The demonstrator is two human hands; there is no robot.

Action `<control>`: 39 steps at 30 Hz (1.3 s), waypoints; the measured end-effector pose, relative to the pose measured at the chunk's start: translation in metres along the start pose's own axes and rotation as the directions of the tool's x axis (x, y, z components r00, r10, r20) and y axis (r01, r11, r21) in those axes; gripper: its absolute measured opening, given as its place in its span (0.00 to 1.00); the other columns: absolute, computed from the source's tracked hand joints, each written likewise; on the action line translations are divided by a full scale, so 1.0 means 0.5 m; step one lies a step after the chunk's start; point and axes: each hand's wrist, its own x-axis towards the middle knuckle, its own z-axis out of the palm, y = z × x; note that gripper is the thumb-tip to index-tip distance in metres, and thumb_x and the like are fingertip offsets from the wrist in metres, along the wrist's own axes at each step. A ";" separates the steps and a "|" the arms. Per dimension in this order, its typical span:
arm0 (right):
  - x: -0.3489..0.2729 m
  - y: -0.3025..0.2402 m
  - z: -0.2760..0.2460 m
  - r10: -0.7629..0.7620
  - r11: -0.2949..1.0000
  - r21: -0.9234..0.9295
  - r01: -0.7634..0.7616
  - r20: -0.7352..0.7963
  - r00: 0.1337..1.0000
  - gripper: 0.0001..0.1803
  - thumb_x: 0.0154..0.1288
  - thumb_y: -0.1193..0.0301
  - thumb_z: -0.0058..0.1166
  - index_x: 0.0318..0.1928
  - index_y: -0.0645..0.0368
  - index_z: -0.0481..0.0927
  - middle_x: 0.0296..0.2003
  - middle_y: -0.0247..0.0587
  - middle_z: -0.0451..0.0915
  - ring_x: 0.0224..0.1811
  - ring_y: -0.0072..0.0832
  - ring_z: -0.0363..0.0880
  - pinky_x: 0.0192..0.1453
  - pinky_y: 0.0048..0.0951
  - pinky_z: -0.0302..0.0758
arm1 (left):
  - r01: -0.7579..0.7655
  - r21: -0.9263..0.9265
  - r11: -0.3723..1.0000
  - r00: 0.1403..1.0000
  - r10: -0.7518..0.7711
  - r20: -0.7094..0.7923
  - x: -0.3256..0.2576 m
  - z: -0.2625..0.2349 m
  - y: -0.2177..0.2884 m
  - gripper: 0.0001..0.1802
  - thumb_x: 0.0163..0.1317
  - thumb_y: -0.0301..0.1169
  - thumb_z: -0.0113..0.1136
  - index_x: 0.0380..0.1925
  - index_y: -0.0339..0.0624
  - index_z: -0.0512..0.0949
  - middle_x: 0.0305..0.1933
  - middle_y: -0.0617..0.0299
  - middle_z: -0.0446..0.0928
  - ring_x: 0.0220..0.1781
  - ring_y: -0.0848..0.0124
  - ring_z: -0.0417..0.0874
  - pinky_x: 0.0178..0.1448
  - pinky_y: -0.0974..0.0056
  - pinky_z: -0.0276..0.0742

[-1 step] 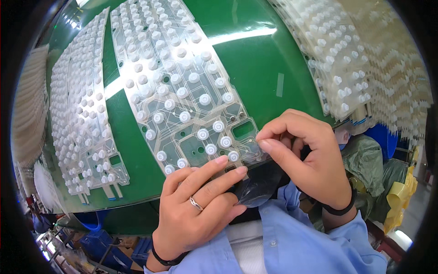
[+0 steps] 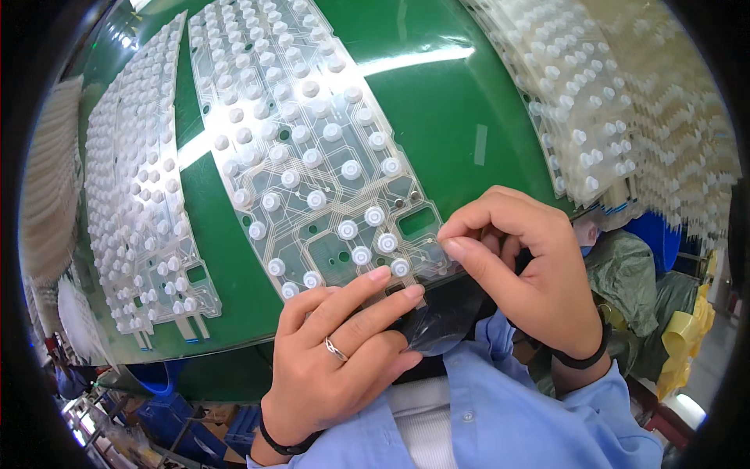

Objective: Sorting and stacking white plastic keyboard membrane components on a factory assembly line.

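Note:
A clear keyboard membrane (image 2: 332, 133) with white rubber domes and fine printed traces lies on the green table, its lower end at the near edge. My left hand (image 2: 340, 352), wearing a ring, rests on that lower end. Its index and middle fingers stretch over the sheet beside the last domes, and the other fingers curl. At the lower right corner of the membrane, my right hand (image 2: 523, 270) is closed, thumb and index fingertips pinched together at the sheet's edge. Whatever lies between those fingertips is too small to make out.
Another domed membrane (image 2: 148, 195) lies to the left on the green table (image 2: 437, 102). Stacked membranes (image 2: 570, 94) fill the right side, and a further stack (image 2: 51, 180) stands at the far left. Grey-green plastic bags (image 2: 625, 273) and a yellow object (image 2: 686, 336) sit beyond the table's right edge.

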 end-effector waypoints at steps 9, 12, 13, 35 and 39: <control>0.004 0.003 0.004 0.003 0.997 -0.072 -0.004 -0.018 1.000 0.03 0.59 0.80 0.58 0.34 0.64 0.82 0.28 0.29 0.75 0.21 0.09 0.62 0.24 0.15 0.55 | 0.011 0.001 1.000 1.000 -0.011 0.009 -0.007 0.001 -0.004 0.13 0.53 0.42 0.67 0.21 0.49 0.77 0.50 0.64 0.83 0.59 0.59 0.78 0.53 0.58 0.69; 0.003 0.003 0.003 0.007 0.997 -0.072 -0.009 -0.024 1.000 0.03 0.59 0.80 0.58 0.34 0.64 0.82 0.28 0.29 0.75 0.21 0.09 0.61 0.24 0.15 0.55 | 0.006 0.005 1.000 1.000 -0.006 0.011 -0.006 0.001 -0.004 0.13 0.53 0.42 0.67 0.21 0.49 0.77 0.50 0.64 0.83 0.59 0.59 0.78 0.53 0.58 0.68; 0.003 0.004 0.004 0.003 0.998 -0.069 -0.005 -0.026 1.000 0.03 0.59 0.80 0.58 0.34 0.64 0.82 0.28 0.29 0.75 0.21 0.09 0.61 0.24 0.15 0.55 | 0.008 0.005 1.000 1.000 -0.008 0.012 -0.006 0.001 -0.004 0.13 0.53 0.42 0.67 0.21 0.49 0.77 0.50 0.64 0.83 0.59 0.59 0.78 0.53 0.58 0.68; -0.004 0.020 0.002 -0.103 0.988 -0.114 0.102 -0.006 0.995 0.09 0.55 0.84 0.59 0.38 0.63 0.83 0.31 0.33 0.78 0.21 0.11 0.63 0.23 0.15 0.58 | 0.016 0.136 0.991 0.997 -0.026 0.072 -0.004 0.007 0.007 0.13 0.53 0.43 0.64 0.23 0.50 0.75 0.58 0.67 0.79 0.58 0.61 0.74 0.55 0.59 0.62; -0.006 0.025 0.000 -0.172 0.973 -0.149 0.174 0.023 0.985 0.13 0.54 0.85 0.59 0.41 0.62 0.83 0.32 0.35 0.79 0.21 0.14 0.66 0.24 0.16 0.61 | 0.012 0.137 0.991 0.998 -0.020 0.061 -0.006 0.007 0.005 0.13 0.53 0.43 0.65 0.23 0.50 0.75 0.58 0.66 0.79 0.58 0.61 0.74 0.55 0.59 0.62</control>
